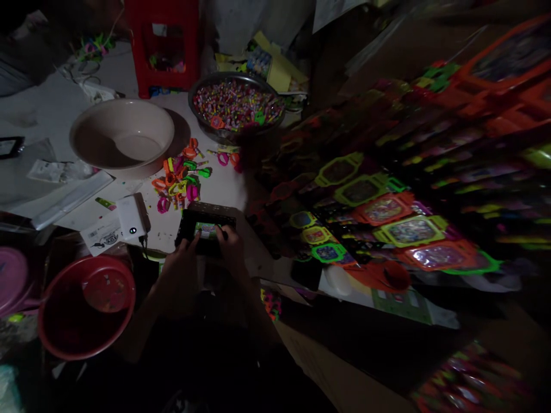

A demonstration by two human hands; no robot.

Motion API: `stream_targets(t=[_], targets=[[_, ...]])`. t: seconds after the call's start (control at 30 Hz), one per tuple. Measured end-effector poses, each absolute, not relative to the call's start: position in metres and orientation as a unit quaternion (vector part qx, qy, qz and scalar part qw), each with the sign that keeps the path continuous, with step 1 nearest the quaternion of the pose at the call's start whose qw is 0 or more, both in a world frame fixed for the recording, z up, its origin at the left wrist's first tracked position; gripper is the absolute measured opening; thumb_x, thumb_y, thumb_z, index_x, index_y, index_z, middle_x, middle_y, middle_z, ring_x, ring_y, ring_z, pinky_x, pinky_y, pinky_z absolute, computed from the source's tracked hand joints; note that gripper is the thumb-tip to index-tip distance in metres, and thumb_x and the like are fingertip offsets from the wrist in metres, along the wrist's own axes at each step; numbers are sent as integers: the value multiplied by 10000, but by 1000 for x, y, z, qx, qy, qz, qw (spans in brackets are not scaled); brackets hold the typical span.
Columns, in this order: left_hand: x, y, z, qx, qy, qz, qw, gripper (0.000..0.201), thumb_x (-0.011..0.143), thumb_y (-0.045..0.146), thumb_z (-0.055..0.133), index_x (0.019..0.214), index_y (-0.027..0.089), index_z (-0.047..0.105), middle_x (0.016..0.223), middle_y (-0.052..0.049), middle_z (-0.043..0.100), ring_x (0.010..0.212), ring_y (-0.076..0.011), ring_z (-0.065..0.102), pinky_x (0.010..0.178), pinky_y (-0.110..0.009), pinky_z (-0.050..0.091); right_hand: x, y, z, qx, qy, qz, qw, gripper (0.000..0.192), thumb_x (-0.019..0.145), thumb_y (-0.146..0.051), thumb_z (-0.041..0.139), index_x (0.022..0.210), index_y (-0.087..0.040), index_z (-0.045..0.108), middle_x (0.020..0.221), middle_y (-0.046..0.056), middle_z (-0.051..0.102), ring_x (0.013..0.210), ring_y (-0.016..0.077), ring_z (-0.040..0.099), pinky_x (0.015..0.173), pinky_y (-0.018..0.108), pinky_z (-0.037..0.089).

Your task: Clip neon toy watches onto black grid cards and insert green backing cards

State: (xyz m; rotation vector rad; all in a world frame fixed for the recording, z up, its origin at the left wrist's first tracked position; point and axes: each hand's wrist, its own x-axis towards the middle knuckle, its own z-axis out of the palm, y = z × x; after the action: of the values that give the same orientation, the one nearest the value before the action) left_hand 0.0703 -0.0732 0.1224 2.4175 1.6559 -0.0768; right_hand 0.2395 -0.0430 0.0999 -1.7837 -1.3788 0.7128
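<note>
A dark, flat rectangular tray (208,211) with a dotted rim is held near the table's front edge. A small green printed card (208,228) lies in its middle. My left hand (183,258) closes on the tray's near left side, its thumb close to the card. On the near right side, my right hand (231,245) grips the tray, fingertips at the card's right end. Dim light hides the undersides of both hands. Just beyond the tray lies a loose pile of bright plastic toy watches (181,180).
Behind stand a beige basin (123,166) and a metal bowl (235,135) full of small wrapped pieces. A white power bank (131,218) with a cable lies left. A red basin (51,338) sits lower left. Blurred rows of toy watches (411,231) fill the right.
</note>
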Motion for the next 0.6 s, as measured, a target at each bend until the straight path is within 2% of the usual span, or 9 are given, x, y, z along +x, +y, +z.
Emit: stream_targets(t=[0.27,0.4,0.5,0.6], targets=[[69,-73,115,825,556,-43,88,577,931,203,380,1499,249,284,1070,-101,521,758,-145,566,531,-211,430,236,-42,85,-690,-598,181,365,381,972,-411,375,691,-197,520,706,17,568,674,144,522,660,234,373],[70,-73,114,825,558,-47,80,596,924,186,393,1504,238,264,1084,-109,510,823,-163,578,564,-214,463,233,-40,80,-697,-642,91,308,333,985,-350,386,758,-188,567,793,61,585,737,171,540,672,252,387],[72,-73,117,822,560,-58,83,606,922,191,399,1508,217,246,1099,-117,503,870,-183,583,584,-229,488,232,-37,78,-715,-649,50,255,292,969,-360,435,801,-180,593,877,100,584,839,215,544,743,296,418],[75,-72,123,816,565,-75,97,597,935,201,376,1513,205,227,1121,-123,508,916,-196,593,628,-247,507,231,-35,73,-723,-647,33,240,274,951,-366,476,829,-160,608,974,142,576,942,248,530,849,357,429]])
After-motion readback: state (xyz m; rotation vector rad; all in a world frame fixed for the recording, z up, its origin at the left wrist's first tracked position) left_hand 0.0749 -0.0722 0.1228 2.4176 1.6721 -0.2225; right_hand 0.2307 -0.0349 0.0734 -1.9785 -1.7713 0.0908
